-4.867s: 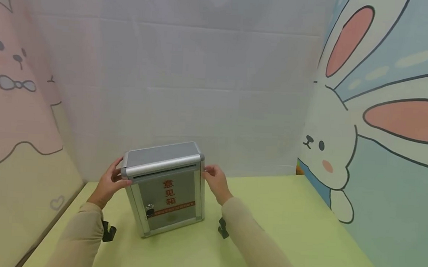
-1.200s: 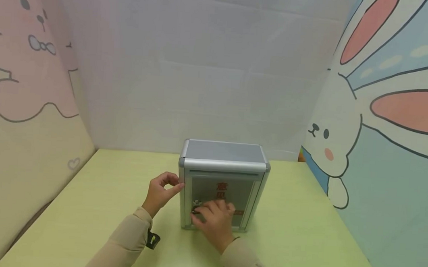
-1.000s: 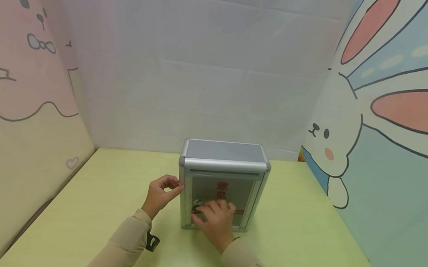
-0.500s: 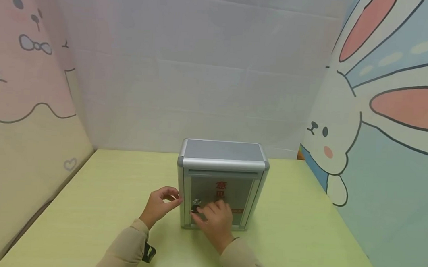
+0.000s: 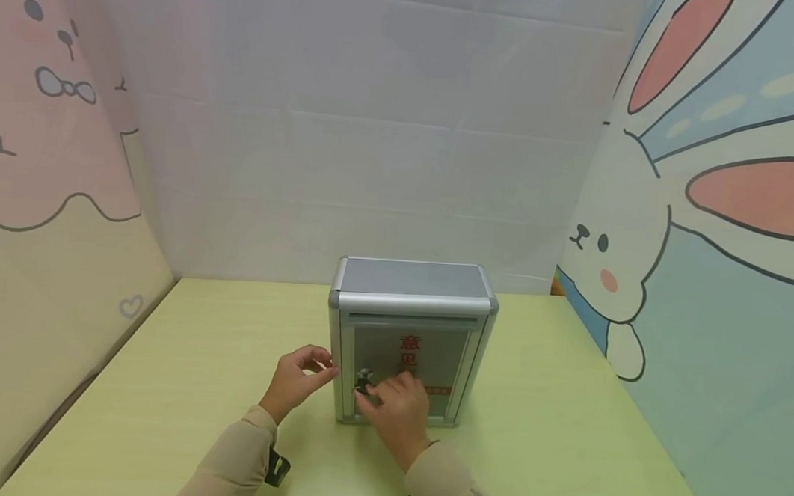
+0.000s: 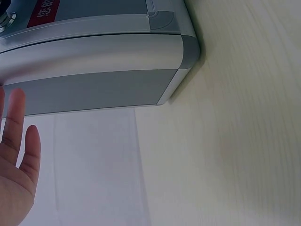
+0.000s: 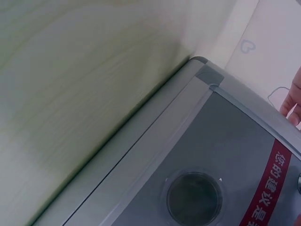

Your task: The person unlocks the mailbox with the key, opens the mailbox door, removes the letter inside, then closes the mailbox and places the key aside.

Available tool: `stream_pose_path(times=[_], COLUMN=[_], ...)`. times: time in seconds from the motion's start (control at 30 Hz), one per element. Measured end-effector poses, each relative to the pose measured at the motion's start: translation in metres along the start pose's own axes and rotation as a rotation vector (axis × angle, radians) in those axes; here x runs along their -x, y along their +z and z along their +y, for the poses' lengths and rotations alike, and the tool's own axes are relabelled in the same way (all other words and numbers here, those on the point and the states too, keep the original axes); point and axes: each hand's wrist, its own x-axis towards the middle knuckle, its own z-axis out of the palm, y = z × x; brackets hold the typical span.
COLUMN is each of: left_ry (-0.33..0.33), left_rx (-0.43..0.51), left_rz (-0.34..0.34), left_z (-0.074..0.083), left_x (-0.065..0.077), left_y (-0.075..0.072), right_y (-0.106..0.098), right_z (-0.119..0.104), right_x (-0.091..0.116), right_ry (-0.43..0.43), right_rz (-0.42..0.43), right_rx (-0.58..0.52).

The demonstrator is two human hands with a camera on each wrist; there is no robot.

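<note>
A grey suggestion box [image 5: 417,279] with silver edges stands upright on the table, its door shut and facing me. Red characters mark the door; a silver lock [image 5: 365,374] sits low on its left side, with a black-headed key [image 5: 363,386] at it. My right hand [image 5: 398,416] pinches this key between thumb and fingers, covering part of the door. My left hand [image 5: 296,377] is at the box's left side, fingertips right at the edge. In the left wrist view its fingers [image 6: 16,113] are fairly straight against the side panel.
The box stands on a pale yellow-green table [image 5: 231,329]. Behind it hangs a white sheet [image 5: 374,164]. Printed cartoon panels rise on both sides, a rabbit [image 5: 613,237] on the right. A round clear window [image 7: 194,198] shows low on the door in the right wrist view.
The box, earlier angled and gripped at both sides, now faces forward further right in view. My right hand has moved to the key; my left has slid slightly down the box's edge.
</note>
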Motion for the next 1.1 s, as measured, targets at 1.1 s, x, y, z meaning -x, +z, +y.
stream_pose_path(times=[1.1], left_ry=[-0.167], left_rx=[0.033], left_rz=[0.042], left_z=[0.006], left_x=[0.003], left_y=[0.007], right_y=[-0.007], right_z=[-0.022], right_x=[0.002], right_ry=[0.497], right_rz=[-0.221], right_rx=[-0.224])
